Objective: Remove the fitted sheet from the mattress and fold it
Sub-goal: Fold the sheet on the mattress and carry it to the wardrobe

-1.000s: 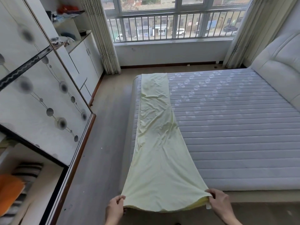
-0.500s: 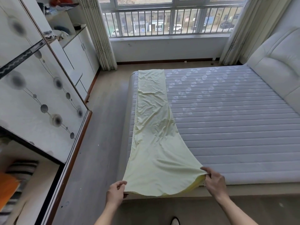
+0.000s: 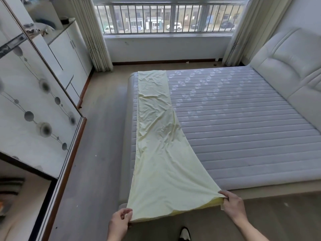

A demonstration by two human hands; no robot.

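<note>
**Pale yellow fitted sheet folded into a long strip on the bare mattress**

The pale yellow fitted sheet point(image 3: 156, 145), folded into a long narrow strip, lies along the left side of the grey quilted mattress point(image 3: 243, 127), running from the far edge near the window to the near edge, where its end is lifted off the bed.

At far left stands a white wardrobe with sliding doors printed with grey circles point(image 3: 31, 101), and beyond it a white cabinet point(image 3: 69, 54). The grey floor point(image 3: 97, 153) separates these from the bed.

The left hand point(image 3: 119, 223) pinches the sheet's near left corner between thumb and fingers. The right hand point(image 3: 232, 204) pinches the near right corner, its grip closed on the bunched cloth. The end is stretched taut between them.

At far right rises a white padded headboard point(image 3: 286, 70).
</note>
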